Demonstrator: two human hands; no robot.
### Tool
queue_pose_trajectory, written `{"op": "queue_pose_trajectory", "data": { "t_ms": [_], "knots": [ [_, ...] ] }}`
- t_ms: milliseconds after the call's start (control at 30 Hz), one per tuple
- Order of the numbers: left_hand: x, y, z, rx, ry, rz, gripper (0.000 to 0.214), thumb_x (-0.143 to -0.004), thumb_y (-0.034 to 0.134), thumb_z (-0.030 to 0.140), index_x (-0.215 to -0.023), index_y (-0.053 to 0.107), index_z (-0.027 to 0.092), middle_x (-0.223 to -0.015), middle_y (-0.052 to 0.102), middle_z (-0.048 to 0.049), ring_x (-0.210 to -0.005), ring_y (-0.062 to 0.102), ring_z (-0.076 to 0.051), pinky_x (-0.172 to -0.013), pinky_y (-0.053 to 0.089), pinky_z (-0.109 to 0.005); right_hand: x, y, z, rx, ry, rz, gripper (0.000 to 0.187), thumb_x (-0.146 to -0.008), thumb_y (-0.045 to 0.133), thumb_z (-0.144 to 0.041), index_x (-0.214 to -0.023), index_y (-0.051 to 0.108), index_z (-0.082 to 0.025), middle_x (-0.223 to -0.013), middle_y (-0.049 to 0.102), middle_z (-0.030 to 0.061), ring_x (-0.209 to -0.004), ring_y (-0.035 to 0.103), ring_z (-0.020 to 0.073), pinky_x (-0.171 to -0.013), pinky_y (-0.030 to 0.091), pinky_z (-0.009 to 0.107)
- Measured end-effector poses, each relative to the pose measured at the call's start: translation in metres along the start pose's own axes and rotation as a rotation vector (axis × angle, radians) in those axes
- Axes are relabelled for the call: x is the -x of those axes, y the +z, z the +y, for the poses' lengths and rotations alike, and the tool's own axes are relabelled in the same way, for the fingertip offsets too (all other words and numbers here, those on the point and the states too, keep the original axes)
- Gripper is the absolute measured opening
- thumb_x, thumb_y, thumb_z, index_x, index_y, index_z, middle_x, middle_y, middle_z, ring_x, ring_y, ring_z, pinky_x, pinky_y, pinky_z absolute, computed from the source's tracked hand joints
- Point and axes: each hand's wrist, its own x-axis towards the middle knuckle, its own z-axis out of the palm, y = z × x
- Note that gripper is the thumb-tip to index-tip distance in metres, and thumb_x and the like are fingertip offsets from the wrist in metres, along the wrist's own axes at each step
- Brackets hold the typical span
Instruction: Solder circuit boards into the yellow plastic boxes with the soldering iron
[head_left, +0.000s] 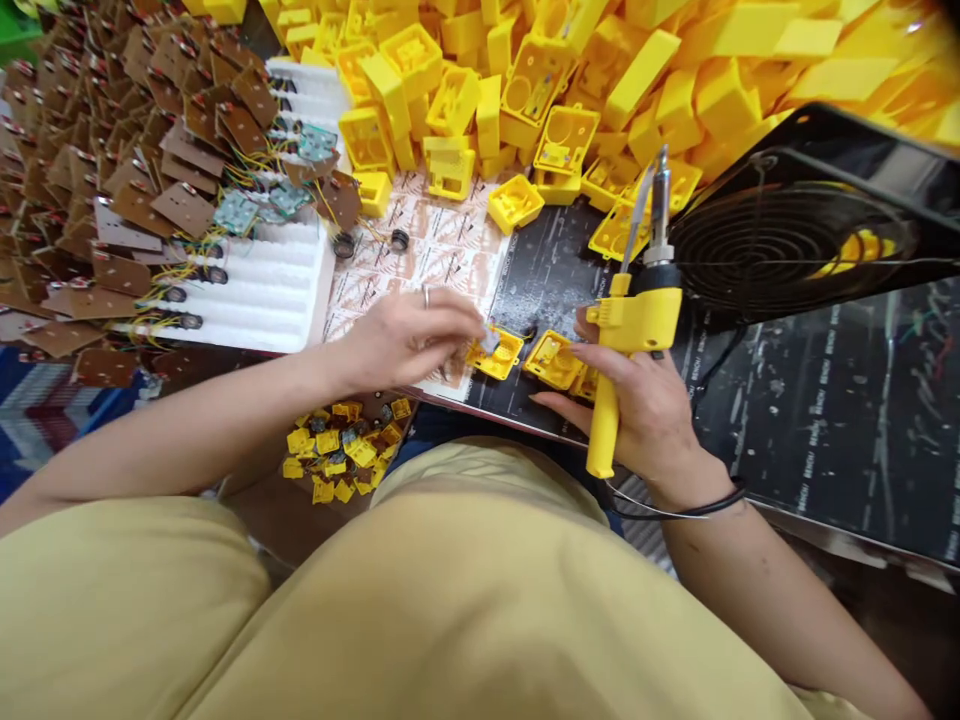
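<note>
My left hand (420, 335), a ring on one finger, is closed in a pinch at a small pale grey piece (490, 340). The piece sits over a small open yellow plastic case (498, 358) near the table's front edge; its exact kind is too small to tell. In my right hand (649, 400) is a yellow soldering gun (637, 318), its metal tip pointing up and away from me. Beside its thumb and fingers lies a second open yellow case (553, 360), with another partly hidden under the hand. Whether those fingers touch the cases I cannot tell.
A big heap of yellow cases (450, 100) covers the back. Brown circuit boards with wires (135, 205) pile up at left on white ridged foam (277, 300). A black fan (780, 220) stands at right. Below the table edge is a box of assembled yellow pieces (345, 450).
</note>
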Motion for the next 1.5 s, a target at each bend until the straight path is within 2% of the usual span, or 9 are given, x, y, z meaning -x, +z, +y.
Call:
{"op": "queue_pose_trajectory", "data": {
  "t_ms": [133, 233, 400, 600, 767, 933, 1067, 1333, 1500],
  "knots": [
    [0.013, -0.001, 0.007, -0.135, -0.063, -0.044, 0.033, -0.093, 0.048, 0.024, -0.104, 0.079, 0.029, -0.118, 0.082, -0.0018, -0.119, 0.073, -0.021, -0.115, 0.049, -0.045, -0.002, -0.006, -0.001, 0.015, -0.043, 0.055, 0.057, -0.092, 0.080, -0.044, -0.137, 0.052, -0.024, -0.116, 0.077, 0.0087, -0.107, 0.075, 0.0272, -0.094, 0.059, 0.041],
    [-0.005, -0.004, 0.012, -0.243, -0.251, 0.021, 0.036, -0.097, 0.051, 0.039, -0.114, 0.078, 0.024, -0.122, 0.080, -0.0076, -0.119, 0.070, -0.026, -0.109, 0.050, -0.046, -0.001, -0.009, -0.003, 0.011, -0.043, 0.091, 0.064, -0.089, 0.084, -0.041, -0.140, 0.051, -0.022, -0.120, 0.076, 0.0110, -0.109, 0.075, 0.0283, -0.093, 0.061, 0.042],
    [-0.043, 0.010, 0.012, -0.378, -0.367, -0.196, 0.051, -0.099, 0.051, 0.058, -0.111, 0.081, 0.018, -0.119, 0.078, -0.0135, -0.120, 0.067, -0.035, -0.111, 0.043, -0.055, 0.003, -0.019, -0.006, 0.041, -0.032, 0.111, 0.061, -0.086, 0.087, -0.031, -0.137, 0.055, -0.021, -0.114, 0.078, 0.0091, -0.092, 0.077, 0.0235, -0.081, 0.062, 0.035],
    [-0.062, 0.019, 0.024, -0.407, -0.347, -0.314, 0.036, -0.088, 0.068, 0.046, -0.108, 0.080, 0.018, -0.107, 0.077, -0.0101, -0.114, 0.068, -0.033, -0.108, 0.046, -0.049, 0.009, -0.027, -0.003, 0.077, -0.019, 0.081, 0.046, -0.091, 0.083, -0.032, -0.128, 0.059, -0.021, -0.101, 0.077, 0.0044, -0.083, 0.075, 0.0193, -0.074, 0.060, 0.032],
    [-0.071, 0.018, 0.021, -0.230, -0.411, -0.407, 0.020, -0.085, 0.070, 0.035, -0.090, 0.077, 0.017, -0.079, 0.072, -0.0023, -0.079, 0.066, -0.018, -0.081, 0.048, -0.031, 0.004, -0.020, -0.002, 0.040, -0.036, 0.061, 0.042, -0.094, 0.078, -0.037, -0.128, 0.059, -0.020, -0.083, 0.069, -0.0002, -0.068, 0.066, 0.0175, -0.077, 0.060, 0.034],
    [-0.064, 0.026, 0.011, 0.062, -0.361, -0.154, 0.011, -0.081, 0.069, 0.026, -0.079, 0.071, 0.016, -0.072, 0.070, 0.0003, -0.069, 0.063, -0.012, -0.071, 0.046, -0.026, 0.001, -0.011, -0.002, 0.011, 0.003, 0.017, 0.047, -0.096, 0.075, -0.039, -0.136, 0.056, -0.021, -0.089, 0.070, 0.0025, -0.077, 0.068, 0.0208, -0.086, 0.060, 0.039],
    [-0.054, 0.026, 0.010, 0.125, -0.271, 0.003, 0.018, -0.084, 0.064, 0.026, -0.094, 0.076, 0.016, -0.080, 0.075, -0.0011, -0.075, 0.068, -0.014, -0.075, 0.053, -0.027, -0.003, -0.004, -0.003, -0.009, 0.036, -0.016, 0.045, -0.098, 0.072, -0.035, -0.138, 0.054, -0.021, -0.098, 0.071, 0.0052, -0.085, 0.070, 0.0225, -0.091, 0.061, 0.041],
    [-0.038, -0.023, -0.001, -0.360, -0.176, 0.064, 0.035, -0.098, 0.051, 0.026, -0.117, 0.080, 0.024, -0.116, 0.081, -0.0068, -0.107, 0.074, -0.025, -0.098, 0.056, -0.039, -0.011, 0.004, -0.009, -0.001, 0.019, -0.044, 0.042, -0.099, 0.069, -0.024, -0.137, 0.052, -0.023, -0.104, 0.074, 0.0051, -0.090, 0.073, 0.0207, -0.093, 0.061, 0.037],
    [-0.028, -0.016, -0.001, -0.528, -0.049, -0.121, 0.036, -0.102, 0.047, 0.028, -0.106, 0.082, 0.020, -0.105, 0.080, -0.0092, -0.094, 0.073, -0.025, -0.083, 0.055, -0.037, -0.012, 0.003, -0.010, 0.008, -0.002, 0.053, 0.043, -0.098, 0.073, -0.039, -0.133, 0.057, -0.020, -0.099, 0.075, 0.0042, -0.083, 0.074, 0.0205, -0.099, 0.060, 0.044]
  ]
}}
